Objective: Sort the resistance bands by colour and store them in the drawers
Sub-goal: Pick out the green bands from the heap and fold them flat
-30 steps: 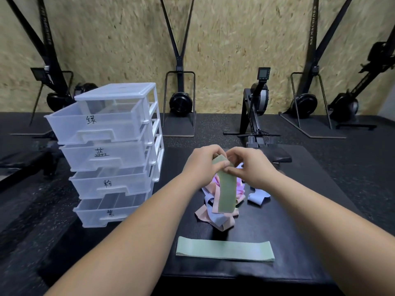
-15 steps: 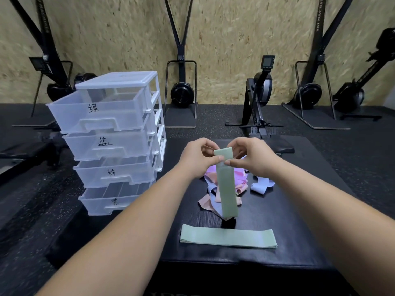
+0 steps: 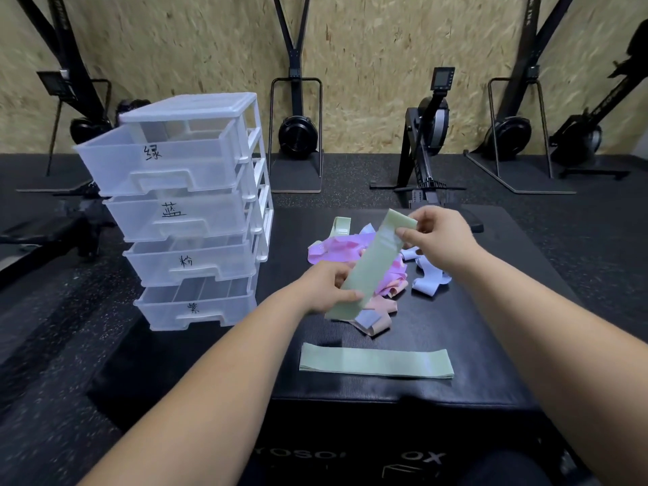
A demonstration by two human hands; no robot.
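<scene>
The band point(image 3: 370, 271) is green and hangs slantwise in the air, just right of the drawers point(image 3: 182, 212), level with their lower half. The left hand point(image 3: 324, 287) has its fingers curled round the low end, thumb on top. The right hand point(image 3: 438, 236) pinches the high end between thumb and fingers. To me it looks a light, limp strip of stretchy cloth, flat and not slippery, so a pinch at each end should stop it flopping or folding. Nothing here would break.

A second band point(image 3: 375, 361), also green, lies flat on the box point(image 3: 508, 345), right of the drawers and nearer the person. The pile point(image 3: 350, 247) of pink, purple and pale bands sits right of the drawers, under the held one. The top drawer point(image 3: 157, 163), marked for green, stands pulled out with open room above it. I'd lower the band in from above, clear of the jutting front edges.
</scene>
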